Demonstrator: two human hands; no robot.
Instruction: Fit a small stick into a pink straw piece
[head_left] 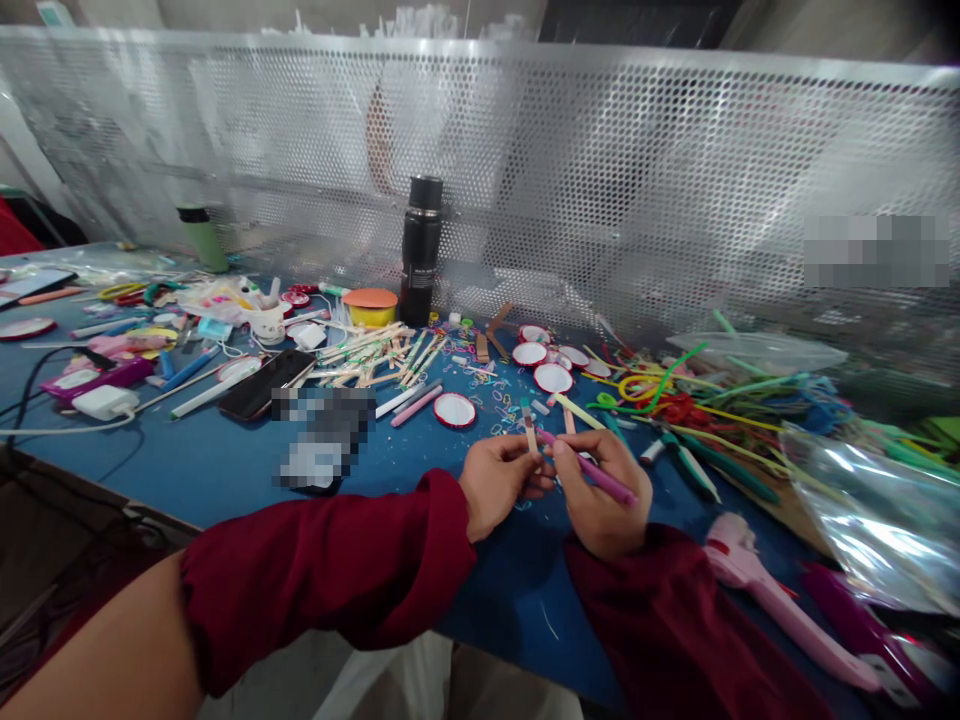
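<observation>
In the left hand (pixel 496 485), a thin wooden stick (pixel 529 432) is pinched tip-up, just beside the pink pen (pixel 613 485) that the right hand (pixel 602 520) grips, with both arms (pixel 322 560) stretched forward over the blue bench (pixel 517 600).

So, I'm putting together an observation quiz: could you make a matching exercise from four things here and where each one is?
Things:
1. black flask
2. striped stick
3. pink tool
4. purple-pink marker

Places:
A. held in the right hand
B. on the table, beside the right sleeve
C. standing before the perforated panel
D. held in the left hand

Pairs: 1-C, 2-D, 3-B, 4-A
</observation>
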